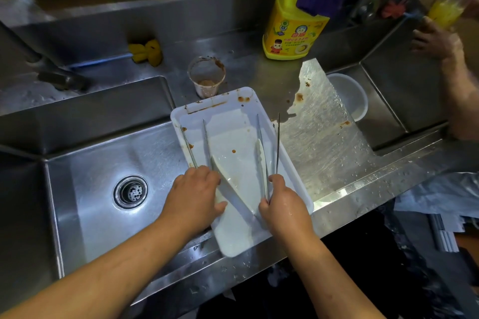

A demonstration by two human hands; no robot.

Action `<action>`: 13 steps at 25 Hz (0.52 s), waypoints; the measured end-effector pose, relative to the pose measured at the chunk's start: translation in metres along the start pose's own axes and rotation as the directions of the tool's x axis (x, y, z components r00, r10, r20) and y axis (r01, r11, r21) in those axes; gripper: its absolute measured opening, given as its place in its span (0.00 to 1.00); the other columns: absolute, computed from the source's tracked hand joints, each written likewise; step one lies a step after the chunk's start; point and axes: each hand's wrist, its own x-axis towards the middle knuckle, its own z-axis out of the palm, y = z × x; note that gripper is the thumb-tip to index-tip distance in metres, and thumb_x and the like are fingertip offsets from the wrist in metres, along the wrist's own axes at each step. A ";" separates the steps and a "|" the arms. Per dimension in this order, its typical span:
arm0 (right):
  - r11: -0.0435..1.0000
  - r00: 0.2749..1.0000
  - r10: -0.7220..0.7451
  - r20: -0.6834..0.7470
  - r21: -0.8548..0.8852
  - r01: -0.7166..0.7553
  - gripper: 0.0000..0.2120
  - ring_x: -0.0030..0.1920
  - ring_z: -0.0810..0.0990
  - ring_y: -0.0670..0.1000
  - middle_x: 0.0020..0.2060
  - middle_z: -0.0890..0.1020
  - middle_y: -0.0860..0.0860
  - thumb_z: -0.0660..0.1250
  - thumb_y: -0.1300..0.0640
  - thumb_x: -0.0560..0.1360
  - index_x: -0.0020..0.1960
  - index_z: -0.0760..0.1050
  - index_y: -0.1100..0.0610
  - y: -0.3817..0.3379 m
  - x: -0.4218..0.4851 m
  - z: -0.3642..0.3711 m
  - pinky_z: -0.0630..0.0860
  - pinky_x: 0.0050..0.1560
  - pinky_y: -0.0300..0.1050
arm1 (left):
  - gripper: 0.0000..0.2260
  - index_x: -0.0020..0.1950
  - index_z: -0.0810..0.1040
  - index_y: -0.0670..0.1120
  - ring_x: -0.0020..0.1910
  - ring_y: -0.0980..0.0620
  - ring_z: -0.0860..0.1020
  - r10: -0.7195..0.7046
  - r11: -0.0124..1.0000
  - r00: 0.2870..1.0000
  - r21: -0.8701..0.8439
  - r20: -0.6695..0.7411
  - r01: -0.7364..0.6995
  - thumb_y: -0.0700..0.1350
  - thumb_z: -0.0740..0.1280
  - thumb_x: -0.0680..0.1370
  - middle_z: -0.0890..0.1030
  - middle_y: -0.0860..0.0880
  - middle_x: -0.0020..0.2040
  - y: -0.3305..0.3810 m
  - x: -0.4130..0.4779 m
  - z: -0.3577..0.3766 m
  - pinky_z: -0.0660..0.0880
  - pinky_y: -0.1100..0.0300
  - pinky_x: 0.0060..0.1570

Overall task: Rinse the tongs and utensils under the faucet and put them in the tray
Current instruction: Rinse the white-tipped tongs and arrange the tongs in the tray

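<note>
Here, a white tray [220, 109], sauce-stained, was set on the sink's [85, 184] right edge. One pair of tongs [204, 142] was gripped by the left hand [195, 189], another [269, 147] pinched by the right hand [282, 199], both over the tray. No running water was seen; rinsing was judged undone.

Showing are two tongs [197, 146] [269, 147], one white tray [233, 238], one plastic cup [206, 76], one detergent jug [293, 26], two sink basins [98, 168] [404, 90].

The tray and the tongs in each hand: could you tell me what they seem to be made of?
The tray looks like glossy white plastic, sauce-stained, with moulded rounded corners. Both tongs, in the left hand and right hand, look like polished metal, probably stainless steel: thin, silvery, reflective arms.
</note>
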 end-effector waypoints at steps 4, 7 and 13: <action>0.999 0.998 -0.046 0.037 0.003 0.046 0.20 0.35 0.77 0.53 0.36 0.77 0.47 0.64 0.54 0.77 0.67 0.64 0.47 0.011 -0.012 -0.007 0.73 0.35 0.47 | 0.17 0.62 0.76 0.51 0.57 0.45 0.74 -0.039 0.999 0.999 0.015 0.035 0.039 0.54 0.72 0.76 0.80 0.50 0.56 -0.006 0.010 -0.002 0.71 0.50 0.56; 0.998 0.997 -0.068 0.032 0.008 0.067 0.21 0.36 0.77 0.53 0.36 0.79 0.47 0.65 0.55 0.77 0.68 0.64 0.47 0.014 -0.012 -0.009 0.72 0.36 0.47 | 0.15 0.63 0.75 0.49 0.56 0.44 0.75 -0.061 0.997 0.998 -0.039 0.005 0.061 0.49 0.70 0.78 0.82 0.48 0.54 -0.010 0.020 -0.009 0.71 0.50 0.53; 0.997 0.999 -0.013 0.048 0.080 0.009 0.14 0.38 0.81 0.50 0.38 0.82 0.46 0.65 0.44 0.77 0.61 0.74 0.47 0.012 -0.004 -0.022 0.78 0.38 0.47 | 0.15 0.64 0.75 0.51 0.56 0.45 0.76 -0.061 0.995 0.998 -0.081 -0.023 0.059 0.51 0.67 0.78 0.81 0.50 0.57 -0.012 0.027 -0.028 0.73 0.47 0.58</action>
